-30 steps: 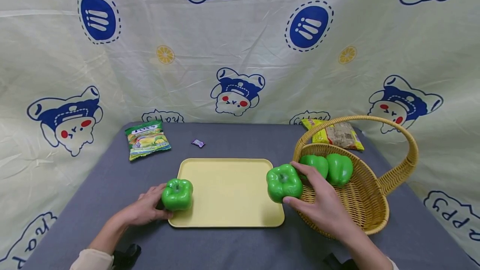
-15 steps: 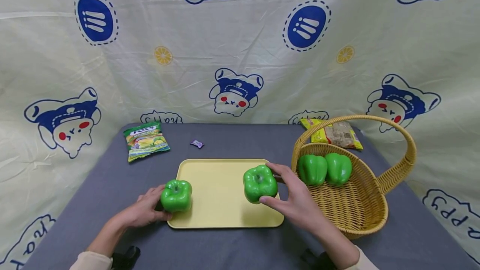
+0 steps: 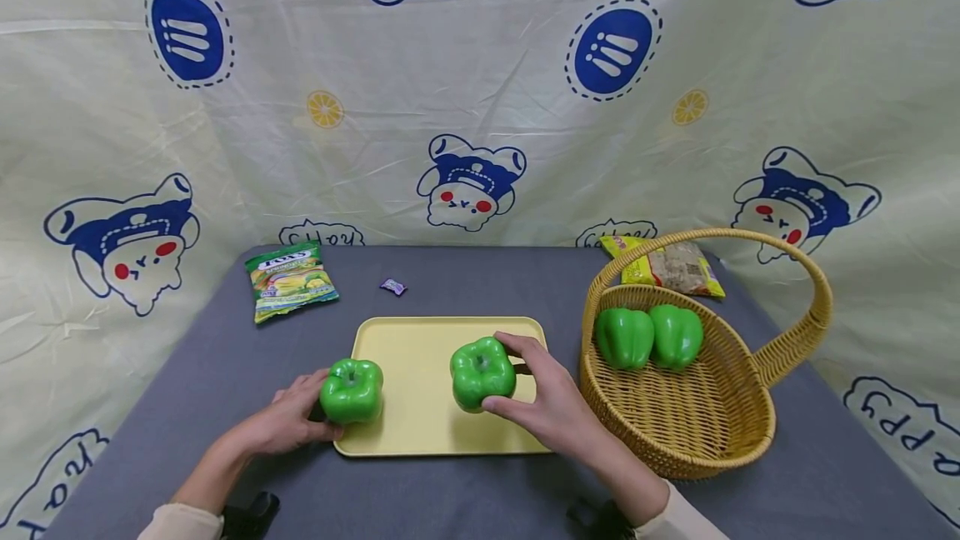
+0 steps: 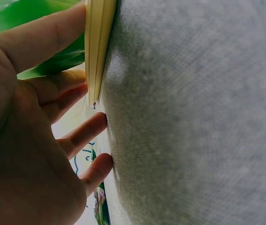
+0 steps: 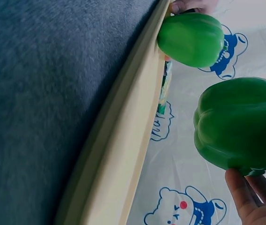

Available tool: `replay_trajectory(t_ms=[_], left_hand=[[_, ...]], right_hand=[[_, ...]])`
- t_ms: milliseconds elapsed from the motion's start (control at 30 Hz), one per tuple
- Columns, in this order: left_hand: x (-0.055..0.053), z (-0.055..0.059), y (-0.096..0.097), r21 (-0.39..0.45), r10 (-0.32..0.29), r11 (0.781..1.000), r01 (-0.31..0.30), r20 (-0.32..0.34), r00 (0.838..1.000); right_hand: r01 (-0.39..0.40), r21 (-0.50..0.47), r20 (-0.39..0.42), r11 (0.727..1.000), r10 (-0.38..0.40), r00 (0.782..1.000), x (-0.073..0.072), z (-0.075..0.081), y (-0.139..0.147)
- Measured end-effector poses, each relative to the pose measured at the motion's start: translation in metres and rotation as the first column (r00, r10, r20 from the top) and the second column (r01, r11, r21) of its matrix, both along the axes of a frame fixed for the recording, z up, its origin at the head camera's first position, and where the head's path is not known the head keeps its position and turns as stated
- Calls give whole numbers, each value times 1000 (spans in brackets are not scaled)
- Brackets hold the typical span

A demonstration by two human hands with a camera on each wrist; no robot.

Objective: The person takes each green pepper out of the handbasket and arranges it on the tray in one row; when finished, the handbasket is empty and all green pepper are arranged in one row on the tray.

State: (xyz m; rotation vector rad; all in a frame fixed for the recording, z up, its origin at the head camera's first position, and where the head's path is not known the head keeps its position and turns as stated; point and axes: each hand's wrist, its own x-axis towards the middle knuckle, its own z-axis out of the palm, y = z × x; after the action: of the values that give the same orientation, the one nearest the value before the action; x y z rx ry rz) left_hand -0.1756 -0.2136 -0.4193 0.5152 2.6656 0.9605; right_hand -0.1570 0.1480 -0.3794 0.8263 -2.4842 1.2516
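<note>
Four-lobed green bell peppers are the things in hand. My right hand (image 3: 551, 407) pinches one bell pepper (image 3: 482, 373) between thumb and fingers; in the right wrist view this pepper (image 5: 240, 124) hangs above the tray, apart from it. Another bell pepper (image 3: 352, 391) sits at the left end of the pale yellow tray (image 3: 420, 348). Beside it rests my left hand (image 3: 288, 419), its thumb and fingers extended at the tray's edge. In the left wrist view, the outer fingertips (image 4: 102, 161) touch the cloth, with the pepper (image 4: 67, 58) behind the thumb. Its contact with that pepper is unclear.
On the right stands a wicker basket (image 3: 675, 432) with a tall handle, holding two bell peppers (image 3: 651, 337). A yellow snack bag (image 3: 678, 269) lies behind it. At the back left are a green snack bag (image 3: 292, 282) and a small purple wrapped sweet (image 3: 393, 286).
My right hand has carried its bell pepper leftward, away from the basket, to over the tray's middle. The left hand and the pepper beside it have stayed in place.
</note>
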Motion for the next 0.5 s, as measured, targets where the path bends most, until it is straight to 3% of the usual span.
replay_trajectory(t_ms=[500], left_hand=[[0, 0, 0, 10, -4, 1000, 4, -7, 1000]], right_hand=[[-72, -45, 79, 996, 76, 994, -12, -21, -29]])
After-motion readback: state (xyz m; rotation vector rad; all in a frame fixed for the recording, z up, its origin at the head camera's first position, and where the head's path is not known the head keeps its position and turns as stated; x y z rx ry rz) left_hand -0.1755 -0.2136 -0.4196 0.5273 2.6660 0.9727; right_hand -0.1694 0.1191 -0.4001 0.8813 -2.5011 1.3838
